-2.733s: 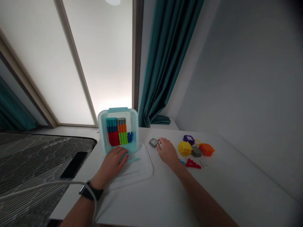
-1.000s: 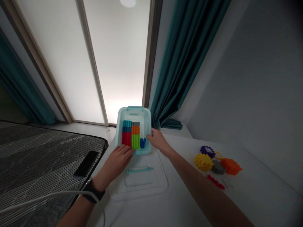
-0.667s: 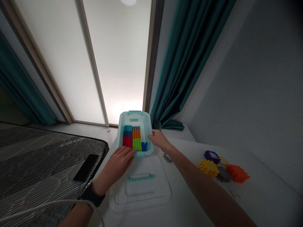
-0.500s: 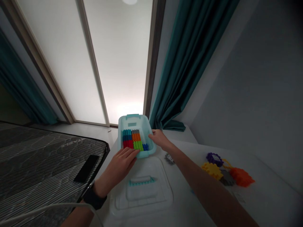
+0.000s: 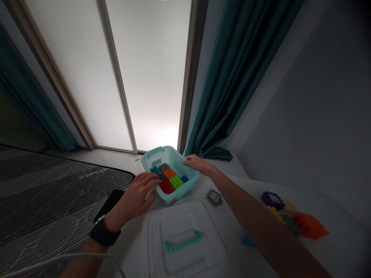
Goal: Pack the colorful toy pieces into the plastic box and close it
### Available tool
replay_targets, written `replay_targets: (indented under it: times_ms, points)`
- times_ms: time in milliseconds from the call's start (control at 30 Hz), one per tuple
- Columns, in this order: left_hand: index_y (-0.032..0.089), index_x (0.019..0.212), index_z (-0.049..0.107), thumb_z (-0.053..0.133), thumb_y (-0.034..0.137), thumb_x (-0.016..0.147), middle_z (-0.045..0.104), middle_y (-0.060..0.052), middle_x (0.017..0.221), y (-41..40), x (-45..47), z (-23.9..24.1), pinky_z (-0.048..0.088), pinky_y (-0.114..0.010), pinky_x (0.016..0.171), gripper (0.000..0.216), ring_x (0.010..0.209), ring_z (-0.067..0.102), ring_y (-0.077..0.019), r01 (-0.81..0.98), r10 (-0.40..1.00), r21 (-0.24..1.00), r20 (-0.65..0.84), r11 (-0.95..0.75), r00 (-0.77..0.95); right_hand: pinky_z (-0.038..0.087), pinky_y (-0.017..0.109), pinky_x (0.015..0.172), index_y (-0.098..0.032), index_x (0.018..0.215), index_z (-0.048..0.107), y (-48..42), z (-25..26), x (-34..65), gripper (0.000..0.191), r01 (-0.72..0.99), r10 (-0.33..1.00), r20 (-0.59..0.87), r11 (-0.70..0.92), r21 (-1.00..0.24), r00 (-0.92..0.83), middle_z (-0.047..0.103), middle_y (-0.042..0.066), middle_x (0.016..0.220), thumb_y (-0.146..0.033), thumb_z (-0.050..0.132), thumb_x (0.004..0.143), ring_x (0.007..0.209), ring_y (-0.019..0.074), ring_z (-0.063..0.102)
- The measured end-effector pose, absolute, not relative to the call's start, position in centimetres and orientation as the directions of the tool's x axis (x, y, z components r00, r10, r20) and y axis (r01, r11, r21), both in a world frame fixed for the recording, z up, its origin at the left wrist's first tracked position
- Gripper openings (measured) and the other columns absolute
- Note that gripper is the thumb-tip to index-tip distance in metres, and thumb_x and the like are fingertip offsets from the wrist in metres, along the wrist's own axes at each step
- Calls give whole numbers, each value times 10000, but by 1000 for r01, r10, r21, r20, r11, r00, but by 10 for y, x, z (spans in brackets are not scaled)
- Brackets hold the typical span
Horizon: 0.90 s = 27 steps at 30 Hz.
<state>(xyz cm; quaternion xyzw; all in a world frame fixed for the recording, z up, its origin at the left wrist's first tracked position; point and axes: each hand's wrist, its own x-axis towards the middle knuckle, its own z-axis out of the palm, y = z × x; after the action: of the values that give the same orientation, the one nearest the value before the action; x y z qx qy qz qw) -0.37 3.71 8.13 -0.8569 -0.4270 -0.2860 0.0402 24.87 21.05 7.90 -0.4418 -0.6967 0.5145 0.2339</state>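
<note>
A pale teal plastic box [image 5: 171,198] stands turned at an angle between my hands, and it looks tilted. My left hand [image 5: 136,195] presses its fingers against the box's near left side. My right hand [image 5: 197,163] grips the far right rim with its fingertips. Inside lie ridged blocks: teal [image 5: 155,170], grey [image 5: 164,166], orange [image 5: 169,173], green [image 5: 176,182], red [image 5: 166,187] and blue [image 5: 184,178]. A clear plastic lid [image 5: 184,266] with a teal strip [image 5: 183,242] lies just below the box.
A grey gear-shaped piece [image 5: 215,197] lies right of the box. Purple [image 5: 272,200] and orange [image 5: 310,226] pieces sit further right, partly behind my forearm. A black phone [image 5: 111,202] lies on a striped mattress [image 5: 55,193] left of the table edge.
The box has swung from square-on to a diagonal angle and now tilts between my hands. The view has shifted, bringing the lid nearer and moving the coloured pieces toward the right edge.
</note>
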Motion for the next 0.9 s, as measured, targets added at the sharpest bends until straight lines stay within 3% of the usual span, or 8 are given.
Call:
replay_targets:
  times_ms: [133, 400, 600, 767, 900]
  points:
    - [224, 1216, 636, 500, 217, 962, 666, -95, 1218, 43, -11, 73, 449, -489, 1057, 289, 1174, 582, -253, 769, 691, 125, 544, -627, 475, 540, 257, 604, -174, 855, 773, 221, 79, 244, 166, 363, 825, -136, 88, -928, -548, 765, 35, 798, -236, 632, 792, 681, 183, 687]
    - [217, 1110, 669, 559, 260, 972, 723, -61, 1034, 39, 13, 60, 480, -425, 912, 182, 987, 634, -224, 791, 667, 109, 613, -602, 423, 511, 239, 667, -167, 1102, 720, 230, 84, 240, 288, 394, 865, -12, 216, -893, -501, 735, 49, 906, -243, 618, 843, 782, 158, 659]
    - [211, 1049, 668, 545, 270, 981, 734, -53, 945, 34, 49, 55, 490, -396, 820, 152, 881, 653, -216, 786, 657, 171, 667, -594, 351, 509, 295, 786, -179, 1326, 570, 206, 74, 261, 490, 475, 921, 59, 252, -843, -384, 654, 104, 1175, -220, 616, 840, 939, 189, 635]
    - [205, 1130, 644, 465, 197, 1001, 725, -84, 1027, 27, 68, 55, 526, -403, 825, 221, 931, 655, -227, 758, 662, 194, 646, -623, 379, 513, 344, 874, -182, 1323, 575, 188, 71, 272, 461, 445, 920, 107, 282, -850, -378, 665, 108, 1214, -177, 563, 862, 1000, 206, 644]
    - [202, 1155, 631, 465, 192, 993, 714, -90, 1066, 23, 68, 64, 538, -408, 840, 232, 964, 653, -235, 736, 662, 173, 601, -654, 448, 528, 341, 855, -186, 1326, 583, 188, 75, 276, 430, 436, 903, 79, 279, -856, -422, 690, 109, 1187, -227, 565, 898, 1003, 212, 660]
